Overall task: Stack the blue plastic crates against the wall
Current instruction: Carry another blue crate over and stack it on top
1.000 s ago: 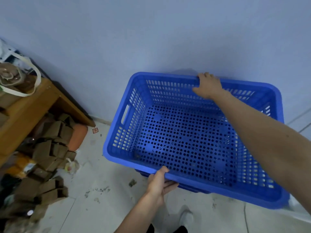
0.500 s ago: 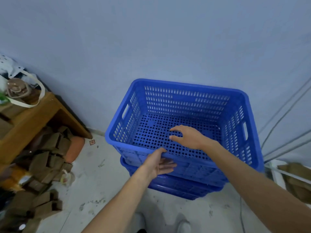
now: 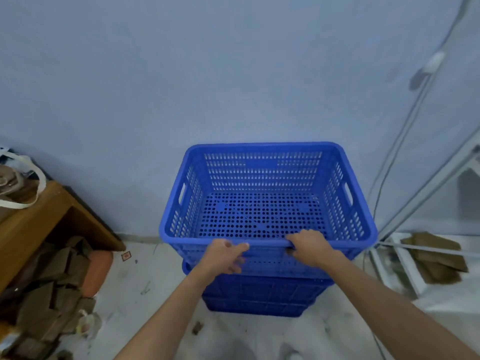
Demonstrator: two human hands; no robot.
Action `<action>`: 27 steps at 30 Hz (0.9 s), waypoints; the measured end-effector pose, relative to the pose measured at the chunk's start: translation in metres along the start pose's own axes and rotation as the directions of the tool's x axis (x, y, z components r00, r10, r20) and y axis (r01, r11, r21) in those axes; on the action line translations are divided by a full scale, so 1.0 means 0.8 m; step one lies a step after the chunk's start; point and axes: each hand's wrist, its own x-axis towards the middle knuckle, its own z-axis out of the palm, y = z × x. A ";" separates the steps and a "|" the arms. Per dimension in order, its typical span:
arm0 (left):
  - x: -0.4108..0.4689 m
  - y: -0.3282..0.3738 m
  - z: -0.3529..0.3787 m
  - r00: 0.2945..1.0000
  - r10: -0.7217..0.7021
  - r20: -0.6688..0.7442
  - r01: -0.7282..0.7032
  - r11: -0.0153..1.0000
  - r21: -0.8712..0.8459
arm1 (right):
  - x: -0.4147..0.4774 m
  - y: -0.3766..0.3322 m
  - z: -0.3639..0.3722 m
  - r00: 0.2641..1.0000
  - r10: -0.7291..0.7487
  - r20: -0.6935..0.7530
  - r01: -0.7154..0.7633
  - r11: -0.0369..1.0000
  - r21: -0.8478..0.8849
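An empty blue perforated crate sits level on top of other blue crates, its far side against the pale wall. My left hand rests at the crate's near rim, thumb on top of the edge and fingers curled on the outer face. My right hand grips the same near rim further right, fingers wrapped over the edge. Both forearms reach in from the bottom of the view.
A wooden table with a white-strapped bag stands at the left, with cardboard pieces piled below it. A white metal frame holding cardboard lies on the floor at the right. Cables run down the wall. The floor is dusty.
The upper crate has settled square onto the stack against the wall. My right hand came out of the crate's inside to the near rim. The view has pulled back.
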 end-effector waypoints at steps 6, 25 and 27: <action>0.036 -0.027 -0.075 0.860 0.511 0.005 -0.208 0.341 0.917 | -0.001 0.000 -0.015 0.994 0.108 -0.022 -0.106 0.991 0.077; 0.065 -0.055 -0.127 0.864 0.456 0.212 -0.300 0.128 0.945 | -0.010 -0.019 0.016 0.979 0.159 -0.126 -0.138 0.977 0.162; 0.063 -0.055 -0.123 0.873 0.450 0.188 -0.283 0.152 0.947 | -0.011 -0.020 0.021 0.976 0.158 -0.149 -0.136 0.979 0.151</action>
